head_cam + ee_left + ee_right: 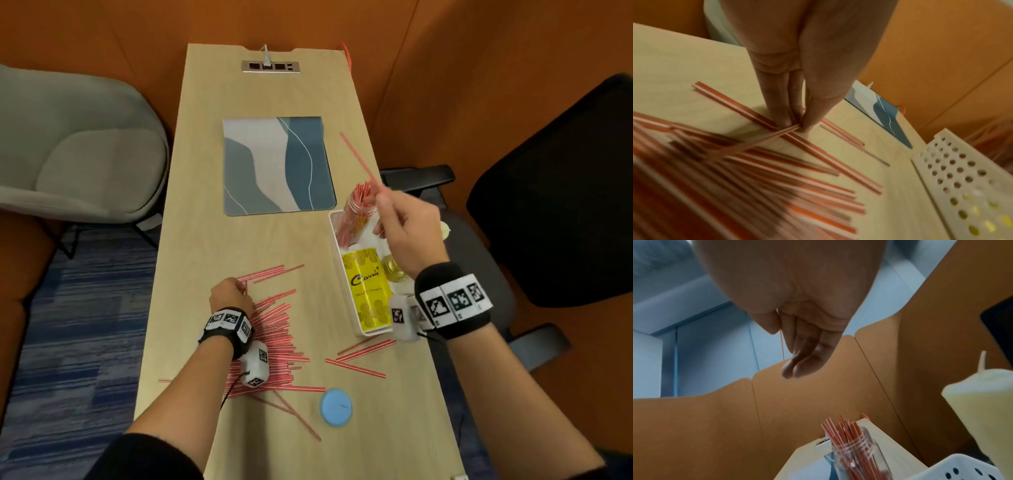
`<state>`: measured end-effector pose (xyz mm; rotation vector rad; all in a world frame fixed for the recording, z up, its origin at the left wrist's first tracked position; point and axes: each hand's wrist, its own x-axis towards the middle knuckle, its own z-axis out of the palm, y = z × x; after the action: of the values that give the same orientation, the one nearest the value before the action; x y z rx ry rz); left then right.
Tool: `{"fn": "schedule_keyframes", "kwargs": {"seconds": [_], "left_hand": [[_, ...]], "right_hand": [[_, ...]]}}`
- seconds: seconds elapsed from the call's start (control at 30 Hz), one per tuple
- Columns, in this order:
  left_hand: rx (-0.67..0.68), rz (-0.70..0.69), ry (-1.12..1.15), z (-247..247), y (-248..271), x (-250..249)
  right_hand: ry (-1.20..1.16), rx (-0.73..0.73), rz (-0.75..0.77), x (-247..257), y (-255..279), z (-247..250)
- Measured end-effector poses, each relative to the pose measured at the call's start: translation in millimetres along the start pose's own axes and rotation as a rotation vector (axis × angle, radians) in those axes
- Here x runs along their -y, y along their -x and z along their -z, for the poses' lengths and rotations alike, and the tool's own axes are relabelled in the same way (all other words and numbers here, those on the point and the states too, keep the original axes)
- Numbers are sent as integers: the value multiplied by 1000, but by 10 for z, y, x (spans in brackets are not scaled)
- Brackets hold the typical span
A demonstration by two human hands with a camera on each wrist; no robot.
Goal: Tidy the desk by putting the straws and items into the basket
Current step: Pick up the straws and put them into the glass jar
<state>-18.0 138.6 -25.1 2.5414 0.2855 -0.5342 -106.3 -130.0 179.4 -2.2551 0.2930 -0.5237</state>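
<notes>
My right hand (406,226): pinching one red straw (359,159) above the jar (358,209) in the basket (346,284).
My left hand (230,296): pinching a straw end (791,129) from the pile (274,329) on the table (205,205).
Feel: light, thin, bendy, rolls away; I think a soft pinch near one end works best.

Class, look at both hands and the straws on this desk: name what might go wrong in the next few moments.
1. The right hand pinches one straw by its end above the jar; it may miss the crowded mouth.
2. The left hand pinches one straw from the crossed pile; lifting may scatter neighbours.
3. Some pile straws overhang the desk edge and could fall.
</notes>
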Motion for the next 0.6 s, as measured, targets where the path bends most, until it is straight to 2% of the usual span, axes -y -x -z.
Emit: {"fn": "schedule_keyframes", "kwargs": {"seconds": [0.1,0.17,0.27,0.43,0.5,0.6], "left_hand": [[12,-8,62,53,-40,-152],[-20,-80,140,139,-29,-341],[-55,-263,335,356,49,-744],[-51,-579,645,839,268,-1578],[-42,-691,750,1010,384,-1880],[-27,-833,853,1216,532,-2253]], "right_hand": [[-36,-40,3,-53,-243,116],[-75,-49,-23,-87,-321,175],[-149,-74,-50,-139,-344,198],[-248,-230,-52,-206,-365,240],[-221,-267,-62,-245,-397,279],[-123,-233,-81,-311,-470,286]]}}
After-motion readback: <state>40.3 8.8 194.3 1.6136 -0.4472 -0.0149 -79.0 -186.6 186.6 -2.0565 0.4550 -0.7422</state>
